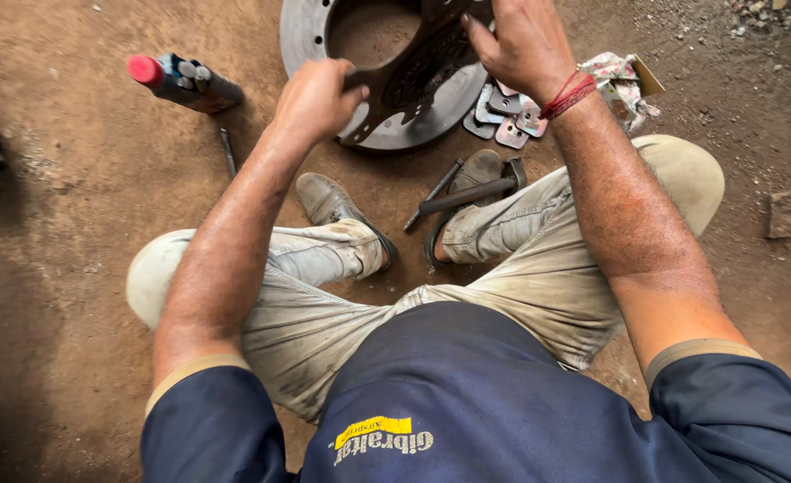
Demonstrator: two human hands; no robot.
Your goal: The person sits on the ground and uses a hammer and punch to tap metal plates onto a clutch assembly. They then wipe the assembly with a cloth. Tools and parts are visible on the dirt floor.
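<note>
— How do we handle this step well, with the dark metal plate (413,76) lying across the grey steel ring (310,40) on the dirt floor (82,268)?

— We judge it best to keep the plate level and steady it from both ends, so its lobes settle evenly over the ring rather than tipping to one side. We also keep our feet back: our shoes (328,201) sit close under the ring, and the hammer (467,192) lies between them.

— What is our left hand (315,98) doing?

— It is curled closed around the near lobe of the plate, thumb on top, fingers wrapped under the edge. That is a firm grip, not a loose touch.

— And our right hand (525,45)?

— It comes down over the far side of the plate, fingers bent and narrow. We see it touching the plate; whether it truly clasps it we cannot tell, since the fingertips are hidden behind the hand.

— What lies about us?

— Small metal shims (507,121) just beside the ring on the right, a crumpled cloth (624,85) past them, and a red-capped bottle (181,80) well apart to the left.
</note>
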